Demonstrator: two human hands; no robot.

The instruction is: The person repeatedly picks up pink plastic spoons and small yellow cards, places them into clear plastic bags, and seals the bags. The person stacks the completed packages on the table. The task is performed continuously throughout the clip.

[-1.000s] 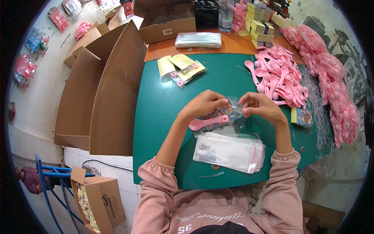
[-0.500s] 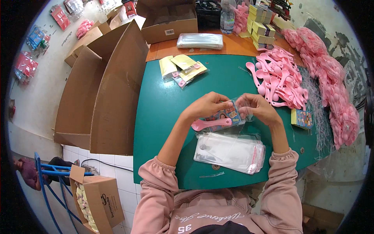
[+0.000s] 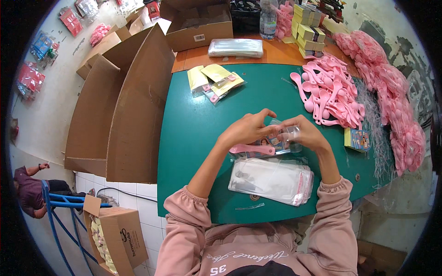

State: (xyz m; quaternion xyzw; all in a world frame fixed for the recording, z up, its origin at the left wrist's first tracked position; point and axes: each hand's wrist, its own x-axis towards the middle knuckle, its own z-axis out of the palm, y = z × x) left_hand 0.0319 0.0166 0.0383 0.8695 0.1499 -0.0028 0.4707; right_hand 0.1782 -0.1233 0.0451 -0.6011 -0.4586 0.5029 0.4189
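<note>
Between my hands is a clear plastic bag (image 3: 294, 146) holding a colourful printed card (image 3: 278, 144) and a pink measuring spoon (image 3: 254, 149). My left hand (image 3: 248, 129) grips the bag's upper edge, with its index finger lifted. At the other end, my right hand (image 3: 304, 132) has its bent fingers closed on the clear plastic; the fingertips partly hide the card. Just below lies a stack of clear plastic bags (image 3: 269, 179) on the green table top (image 3: 202, 138).
Filled packets (image 3: 216, 78) lie at the far left of the table. To the right are a heap of pink spoons (image 3: 327, 92) and a small card stack (image 3: 357, 139). Large cardboard boxes (image 3: 138, 106) border the left side. A person (image 3: 34, 191) is in the background at lower left.
My right hand has moved slightly left over the bag, and my left index finger has lifted. The spoon and bag have shifted a little. The background person has moved further into view.
</note>
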